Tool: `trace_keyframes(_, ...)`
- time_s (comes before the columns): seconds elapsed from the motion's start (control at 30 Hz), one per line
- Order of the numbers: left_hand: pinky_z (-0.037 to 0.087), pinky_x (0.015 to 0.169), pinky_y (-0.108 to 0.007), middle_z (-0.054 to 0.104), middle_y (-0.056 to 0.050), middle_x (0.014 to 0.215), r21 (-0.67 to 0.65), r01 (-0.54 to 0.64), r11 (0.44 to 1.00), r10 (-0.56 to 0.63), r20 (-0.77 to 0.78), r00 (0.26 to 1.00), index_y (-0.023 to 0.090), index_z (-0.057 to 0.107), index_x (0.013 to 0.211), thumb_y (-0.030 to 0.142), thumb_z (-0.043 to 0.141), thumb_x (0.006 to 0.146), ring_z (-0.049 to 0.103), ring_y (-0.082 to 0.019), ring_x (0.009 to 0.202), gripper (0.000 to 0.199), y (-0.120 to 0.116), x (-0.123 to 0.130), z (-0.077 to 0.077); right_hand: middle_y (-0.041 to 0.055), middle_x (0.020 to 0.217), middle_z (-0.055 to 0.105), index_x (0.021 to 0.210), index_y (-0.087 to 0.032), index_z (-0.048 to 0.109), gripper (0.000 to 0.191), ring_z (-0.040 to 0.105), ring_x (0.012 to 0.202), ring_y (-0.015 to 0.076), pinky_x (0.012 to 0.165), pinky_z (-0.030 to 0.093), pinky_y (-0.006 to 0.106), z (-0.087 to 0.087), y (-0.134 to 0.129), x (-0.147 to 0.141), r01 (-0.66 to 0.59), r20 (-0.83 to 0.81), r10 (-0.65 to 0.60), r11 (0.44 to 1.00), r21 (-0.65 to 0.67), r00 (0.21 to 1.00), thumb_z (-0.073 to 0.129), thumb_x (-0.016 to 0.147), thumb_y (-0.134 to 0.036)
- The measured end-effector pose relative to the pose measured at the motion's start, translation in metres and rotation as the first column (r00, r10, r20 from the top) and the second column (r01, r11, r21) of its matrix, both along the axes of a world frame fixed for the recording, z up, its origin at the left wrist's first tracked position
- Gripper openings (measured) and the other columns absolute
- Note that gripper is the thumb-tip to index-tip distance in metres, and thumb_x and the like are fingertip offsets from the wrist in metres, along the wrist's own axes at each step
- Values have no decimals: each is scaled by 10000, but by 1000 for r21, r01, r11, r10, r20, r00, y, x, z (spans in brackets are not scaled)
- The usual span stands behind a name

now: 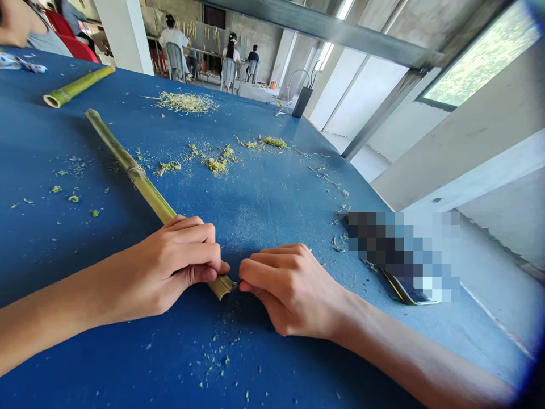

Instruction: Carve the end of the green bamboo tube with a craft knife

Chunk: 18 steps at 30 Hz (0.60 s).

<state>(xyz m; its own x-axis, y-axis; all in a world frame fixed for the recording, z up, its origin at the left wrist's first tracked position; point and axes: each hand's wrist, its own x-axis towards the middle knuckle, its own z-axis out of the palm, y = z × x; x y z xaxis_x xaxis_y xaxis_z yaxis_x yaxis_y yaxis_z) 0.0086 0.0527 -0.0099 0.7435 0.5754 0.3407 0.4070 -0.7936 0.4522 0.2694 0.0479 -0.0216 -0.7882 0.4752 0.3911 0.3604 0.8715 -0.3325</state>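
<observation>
Left hand grips one bamboo length; right hand beside; one tube beyond.

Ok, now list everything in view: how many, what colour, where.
Table: one, blue, in front
Long bamboo: one, yellow-green, in left hand
Short bamboo: one, green, far left
Shavings: many, green-yellow, across table
Pixelated object: one, dark, table's right edge
Small items: count unclear, blue-white, far left
Box: one, black, beyond table
Grey chairs: three, back
Red chairs: count unclear, upper left
People: three-plus, white or dark tops, back; more upper left
Pillars, beams: several, grey-white, background
Window: one, green-lit, upper right
Left hand: one, on long bamboo
Right hand: one, by bamboo's end
</observation>
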Motion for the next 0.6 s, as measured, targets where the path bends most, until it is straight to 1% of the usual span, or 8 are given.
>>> trace_keyframes(0.07,393,893,-231,602,54,871,9,1,1000,-1,5,1000,229,604,914,110,505,1103,546,-118,864,245,0,0,0,-31,689,602,823,-204,602,309,451,589,128,547,285,307,-1,0,0,6,-16,-6,1000,16,1000,456,1092,-164)
trace_keyframes(0.13,391,889,-232,602,57,871,15,5,1000,-5,0,1000,231,597,911,115,502,1106,547,-118,864,246,0,0,0,-33,693,598,825,-205,606,304,444,588,131,544,277,313,-1,-1,0,15,2,-15,999,30,1000,472,1096,-173)
trace_keyframes(0.23,389,901,-240,614,60,900,10,14,1000,-14,-24,1000,238,597,937,130,486,1116,550,-116,878,237,0,-2,1,-38,696,593,839,-207,623,287,443,592,136,545,278,318,-1,-1,-1,18,19,-19,999,49,1000,489,1089,-164)
trace_keyframes(0.33,397,895,-250,614,58,896,10,25,1000,-24,-43,999,246,601,951,149,481,1122,552,-121,878,230,1,-2,1,-37,691,580,841,-203,642,310,433,594,143,550,291,323,0,-1,-1,5,21,-7,996,89,1000,474,1097,-159)
trace_keyframes(0.4,403,910,-263,623,46,923,55,9,998,-7,-34,999,249,614,957,163,477,1124,563,-130,902,232,0,-1,-1,-38,678,558,836,-198,654,325,409,592,149,558,300,329,1,0,-1,11,26,-15,991,136,1000,473,1101,-149)
trace_keyframes(0.5,391,947,-297,648,25,1022,177,-39,983,43,-17,999,261,654,996,184,480,1123,586,-150,980,229,-1,0,-4,-29,692,555,839,-193,674,307,399,621,162,591,318,335,4,1,1,10,28,-16,976,215,999,507,1088,-126)
trace_keyframes(0.53,395,949,-302,653,20,1043,186,-44,982,46,-10,999,268,664,1023,195,482,1121,591,-157,999,220,-1,0,-5,-22,708,565,844,-190,682,299,407,638,165,605,327,336,6,2,2,5,29,-12,971,238,1000,519,1086,-126)
trace_keyframes(0.6,426,948,-295,664,15,1060,138,-27,990,29,-9,1000,278,665,1106,223,495,1117,600,-165,1015,180,-1,0,-6,-8,734,580,844,-180,691,305,418,666,169,624,342,335,9,3,4,-5,39,-6,963,270,999,521,1093,-134)
